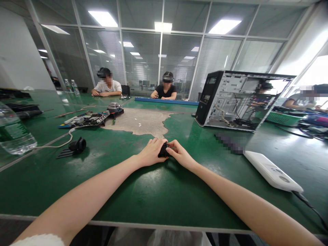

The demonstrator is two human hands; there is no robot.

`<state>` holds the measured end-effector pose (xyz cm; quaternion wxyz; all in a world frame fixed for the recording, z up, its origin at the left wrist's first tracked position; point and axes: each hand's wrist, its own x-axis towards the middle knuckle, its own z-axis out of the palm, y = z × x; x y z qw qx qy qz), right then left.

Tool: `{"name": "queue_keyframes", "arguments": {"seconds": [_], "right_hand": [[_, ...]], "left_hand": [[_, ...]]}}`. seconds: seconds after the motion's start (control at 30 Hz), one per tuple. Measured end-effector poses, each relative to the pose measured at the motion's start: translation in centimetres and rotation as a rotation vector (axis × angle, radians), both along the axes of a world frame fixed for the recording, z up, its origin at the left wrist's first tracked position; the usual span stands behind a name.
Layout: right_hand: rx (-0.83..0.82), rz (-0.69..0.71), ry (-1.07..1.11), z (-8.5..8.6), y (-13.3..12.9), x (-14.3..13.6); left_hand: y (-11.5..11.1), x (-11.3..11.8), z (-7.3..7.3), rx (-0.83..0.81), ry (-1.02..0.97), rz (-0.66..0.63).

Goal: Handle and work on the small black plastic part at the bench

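Both my hands meet over the green table around a small black part (163, 150), whose exact kind I cannot make out. My left hand (151, 152) wraps over it from the left, fingers closed. From the right, my right hand (179, 153) pinches its edge between thumb and fingers. Much of the part is hidden by my hands. To the left lies a black plastic piece (77, 146) with a round end and flat prongs. Farther off sits a circuit board (85, 119) crowded with components, with a round cooler (114, 108) at its far right end.
An open computer case (225, 99) stands at the back right. A white power bank (273, 171) with a cable lies at right; a water bottle (14, 130) is at far left. A torn brown patch (138, 123) marks the table (143, 201). Co-workers sit across and at right.
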<state>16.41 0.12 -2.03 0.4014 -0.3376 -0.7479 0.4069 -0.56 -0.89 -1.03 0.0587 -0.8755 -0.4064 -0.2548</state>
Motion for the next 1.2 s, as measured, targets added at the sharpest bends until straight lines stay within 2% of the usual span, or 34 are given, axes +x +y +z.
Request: {"name": "queue_keyframes", "arguments": {"seconds": [0.17,0.3,0.57,0.8,0.97,1.2], "right_hand": [[0.014,0.068,0.064,0.7,-0.8,-0.1],[0.005,0.021,0.061,1.0,-0.9,-0.2],[0.002,-0.041,0.027,0.0,-0.1,-0.2],[0.015,0.061,0.045,0.6,-0.7,-0.1],[0.040,0.001,0.023,0.8,-0.9,-0.3],[0.014,-0.052,0.019,-0.1,0.1,-0.2]], "left_hand": [[0.0,0.0,0.1,-0.004,0.000,0.004],[-0.1,0.0,0.1,-0.004,0.001,-0.005],[0.0,0.0,0.0,-0.003,-0.003,-0.008],[-0.1,0.0,0.2,-0.009,0.001,-0.005],[-0.2,0.0,0.2,-0.013,-0.002,-0.004],[-0.2,0.0,0.2,0.001,0.009,-0.001]]}}
